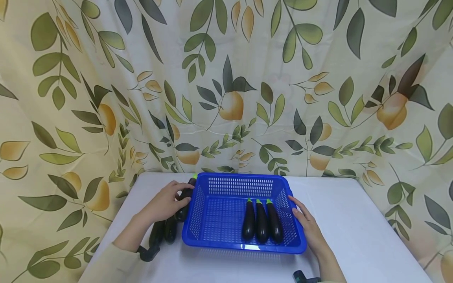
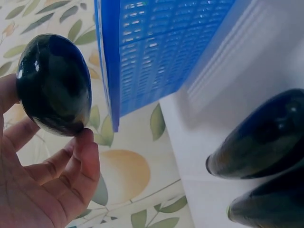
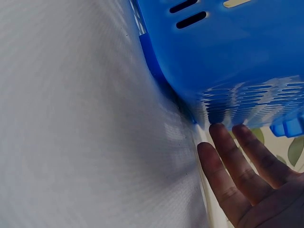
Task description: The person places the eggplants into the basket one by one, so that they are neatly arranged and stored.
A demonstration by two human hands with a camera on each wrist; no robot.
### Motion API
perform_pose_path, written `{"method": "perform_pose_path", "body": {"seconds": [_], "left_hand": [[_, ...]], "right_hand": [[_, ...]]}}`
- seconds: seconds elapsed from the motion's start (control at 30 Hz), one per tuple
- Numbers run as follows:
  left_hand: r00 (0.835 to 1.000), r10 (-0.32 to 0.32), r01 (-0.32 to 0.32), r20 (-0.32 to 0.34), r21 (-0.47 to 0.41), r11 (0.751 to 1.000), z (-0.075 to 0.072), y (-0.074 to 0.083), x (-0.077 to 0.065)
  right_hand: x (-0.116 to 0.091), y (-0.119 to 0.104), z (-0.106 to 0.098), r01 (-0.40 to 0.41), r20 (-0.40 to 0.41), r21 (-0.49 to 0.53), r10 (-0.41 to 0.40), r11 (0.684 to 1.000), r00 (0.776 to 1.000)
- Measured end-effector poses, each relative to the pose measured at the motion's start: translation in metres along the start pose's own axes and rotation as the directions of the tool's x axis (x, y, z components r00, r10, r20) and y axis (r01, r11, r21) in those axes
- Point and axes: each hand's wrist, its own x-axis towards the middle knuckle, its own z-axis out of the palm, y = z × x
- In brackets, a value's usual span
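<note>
My left hand (image 1: 166, 204) grips a dark, glossy eggplant (image 1: 182, 213) just outside the left wall of a blue plastic basket (image 1: 219, 220). In the left wrist view this eggplant (image 2: 54, 85) is seen end-on, between thumb and fingers. Its green stem end shows by the basket's far left corner in the head view. At the basket's right side is my right hand (image 1: 311, 228), fingertips at the rim. The right wrist view shows its fingers (image 3: 242, 166) extended against the outer wall. Three eggplants (image 1: 262, 224) lie side by side in the basket's right half, green ends away from me.
Two more eggplants (image 1: 171, 230) lie on the white table (image 1: 339, 212) left of the basket, partly behind my left forearm. A leaf-and-fruit patterned curtain (image 1: 269, 78) hangs behind the table and down its sides. Dark camera straps (image 1: 148, 253) sit at my wrists.
</note>
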Motion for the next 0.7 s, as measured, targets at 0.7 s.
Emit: {"method": "perform_pose_path", "body": {"seconds": [0.7], "left_hand": [[0.999, 0.029, -0.029, 0.015, -0.012, 1.0, 0.018, 0.019, 0.017]], "right_hand": [[-0.002, 0.001, 0.0, 0.018, 0.003, 0.005, -0.018, 1.0, 1.0]]}}
